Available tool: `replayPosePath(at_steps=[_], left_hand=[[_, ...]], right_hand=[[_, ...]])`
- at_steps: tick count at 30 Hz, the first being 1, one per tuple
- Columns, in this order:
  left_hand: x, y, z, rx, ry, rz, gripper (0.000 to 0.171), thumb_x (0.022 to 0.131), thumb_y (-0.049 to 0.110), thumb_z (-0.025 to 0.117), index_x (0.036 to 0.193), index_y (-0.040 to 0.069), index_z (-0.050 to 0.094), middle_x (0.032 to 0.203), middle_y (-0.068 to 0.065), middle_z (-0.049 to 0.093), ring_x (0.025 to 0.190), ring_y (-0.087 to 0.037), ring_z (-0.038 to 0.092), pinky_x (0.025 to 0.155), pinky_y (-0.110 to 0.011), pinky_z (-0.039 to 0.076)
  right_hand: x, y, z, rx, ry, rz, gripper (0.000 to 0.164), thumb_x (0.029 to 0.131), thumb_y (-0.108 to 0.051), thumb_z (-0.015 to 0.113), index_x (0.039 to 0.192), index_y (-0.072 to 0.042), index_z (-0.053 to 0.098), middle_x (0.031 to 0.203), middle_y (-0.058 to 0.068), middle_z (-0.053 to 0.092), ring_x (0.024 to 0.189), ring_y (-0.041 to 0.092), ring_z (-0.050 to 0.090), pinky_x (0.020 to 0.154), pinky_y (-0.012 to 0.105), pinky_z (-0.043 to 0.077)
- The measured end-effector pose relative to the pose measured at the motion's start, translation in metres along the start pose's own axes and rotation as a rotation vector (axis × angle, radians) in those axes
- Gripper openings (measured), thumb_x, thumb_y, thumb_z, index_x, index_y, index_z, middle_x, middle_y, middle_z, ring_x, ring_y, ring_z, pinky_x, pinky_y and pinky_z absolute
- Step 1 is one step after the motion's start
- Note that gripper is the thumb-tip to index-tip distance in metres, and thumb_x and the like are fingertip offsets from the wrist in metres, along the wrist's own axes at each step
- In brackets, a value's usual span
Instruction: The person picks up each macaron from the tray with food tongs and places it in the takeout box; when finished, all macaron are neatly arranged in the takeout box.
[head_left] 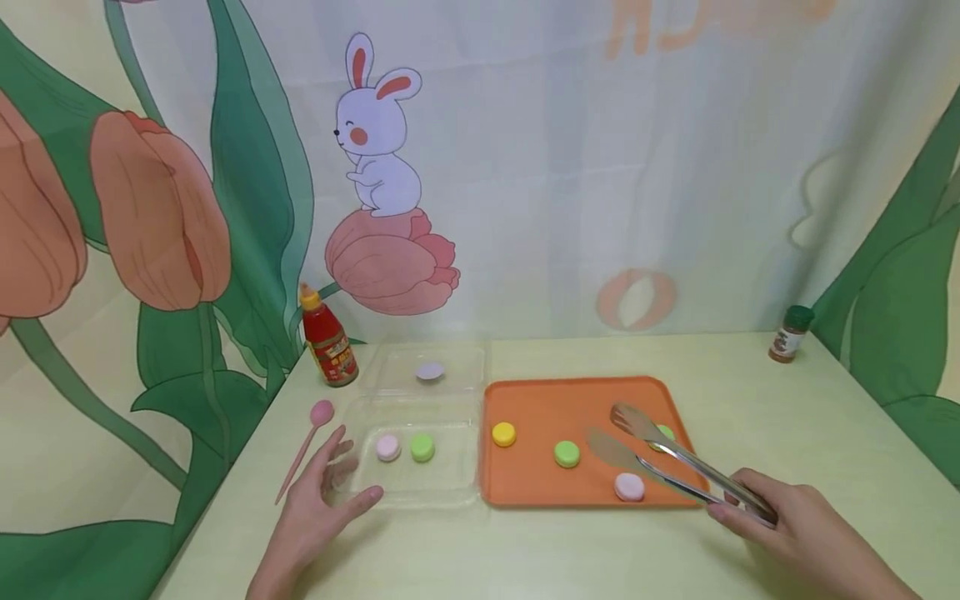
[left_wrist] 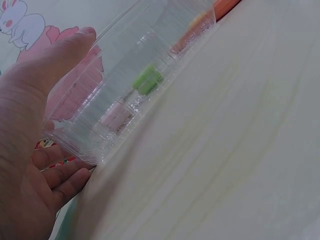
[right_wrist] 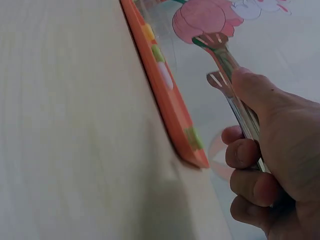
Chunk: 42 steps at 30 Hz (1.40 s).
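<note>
My left hand [head_left: 318, 500], thumb and fingers spread wide, is at the left front corner of a clear plastic container [head_left: 450, 497], fingertips right at its wall. Inside sit a pink macaron [head_left: 387, 447] and a green macaron [head_left: 422, 447]. My right hand [head_left: 795, 521] grips metal tongs [head_left: 701, 467], whose parted tips hang over an orange tray [head_left: 540, 492] with nothing between them. On that tray lie a yellow macaron [head_left: 504, 434], a green macaron [head_left: 567, 454], a pink macaron [head_left: 629, 487] and another green macaron [head_left: 663, 437], partly hidden behind the tongs.
Behind the container its clear lid [head_left: 390, 367] lies opened back. A pink spoon [head_left: 321, 413] rests to the left, near a red sauce bottle [head_left: 330, 346]. At the far right back stands a green-capped spice jar [head_left: 791, 335]. A printed curtain [head_left: 540, 167] closes off the table's back.
</note>
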<state>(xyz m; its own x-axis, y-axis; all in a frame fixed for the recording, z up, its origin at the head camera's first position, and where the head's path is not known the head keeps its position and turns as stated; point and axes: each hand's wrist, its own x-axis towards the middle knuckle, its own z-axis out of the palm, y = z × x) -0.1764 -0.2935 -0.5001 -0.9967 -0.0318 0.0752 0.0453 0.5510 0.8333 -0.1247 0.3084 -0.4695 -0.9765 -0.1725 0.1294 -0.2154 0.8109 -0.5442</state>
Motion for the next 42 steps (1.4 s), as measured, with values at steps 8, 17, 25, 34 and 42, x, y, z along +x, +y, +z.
replayPosePath(at_steps=[8, 17, 25, 34, 42], left_hand=[[0.001, 0.000, 0.001, 0.002, 0.000, -0.023, 0.117, 0.090, 0.049, 0.094, 0.179, 0.026, 0.022, 0.173, -0.012, 0.047, 0.155, -0.036, 0.054, 0.132, -0.065, 0.031], [-0.001, 0.002, 0.000, 0.017, 0.000, -0.039, 0.116, 0.091, 0.051, 0.093, 0.179, 0.025, 0.022, 0.174, -0.013, 0.047, 0.155, -0.037, 0.053, 0.131, -0.067, 0.031], [-0.001, 0.000, -0.001, 0.006, 0.009, -0.015, 0.115, 0.090, 0.049, 0.094, 0.179, 0.026, 0.024, 0.172, -0.012, 0.049, 0.153, -0.036, 0.056, 0.131, -0.067, 0.032], [-0.001, 0.001, 0.000, 0.005, 0.002, -0.029, 0.115, 0.090, 0.050, 0.094, 0.179, 0.028, 0.023, 0.172, -0.012, 0.048, 0.154, -0.036, 0.055, 0.131, -0.067, 0.032], [0.000, 0.002, 0.000, 0.015, 0.001, -0.048, 0.116, 0.091, 0.052, 0.092, 0.179, 0.030, 0.021, 0.173, -0.013, 0.047, 0.155, -0.038, 0.053, 0.131, -0.068, 0.031]], right_hand=[[0.004, 0.017, 0.002, 0.044, -0.241, 0.171, 0.035, 0.106, -0.053, 0.073, 0.104, -0.019, 0.066, 0.074, -0.004, 0.046, 0.067, 0.009, 0.045, 0.058, 0.026, 0.036], [0.008, 0.027, 0.003, -0.017, -0.261, 0.150, 0.038, 0.104, -0.056, 0.074, 0.111, -0.019, 0.071, 0.075, -0.005, 0.052, 0.067, 0.009, 0.048, 0.060, 0.026, 0.039], [0.010, 0.035, -0.003, -0.098, -0.245, 0.096, 0.040, 0.103, -0.060, 0.074, 0.112, -0.021, 0.071, 0.078, -0.009, 0.055, 0.069, 0.005, 0.048, 0.062, 0.026, 0.039], [0.007, 0.050, -0.017, -0.083, -0.275, 0.067, 0.034, 0.106, -0.055, 0.073, 0.112, -0.022, 0.071, 0.081, -0.010, 0.056, 0.069, 0.003, 0.048, 0.062, 0.025, 0.040], [0.007, 0.051, -0.020, -0.075, -0.297, 0.037, 0.030, 0.111, -0.049, 0.068, 0.107, -0.020, 0.068, 0.083, -0.010, 0.056, 0.070, 0.001, 0.048, 0.063, 0.025, 0.041]])
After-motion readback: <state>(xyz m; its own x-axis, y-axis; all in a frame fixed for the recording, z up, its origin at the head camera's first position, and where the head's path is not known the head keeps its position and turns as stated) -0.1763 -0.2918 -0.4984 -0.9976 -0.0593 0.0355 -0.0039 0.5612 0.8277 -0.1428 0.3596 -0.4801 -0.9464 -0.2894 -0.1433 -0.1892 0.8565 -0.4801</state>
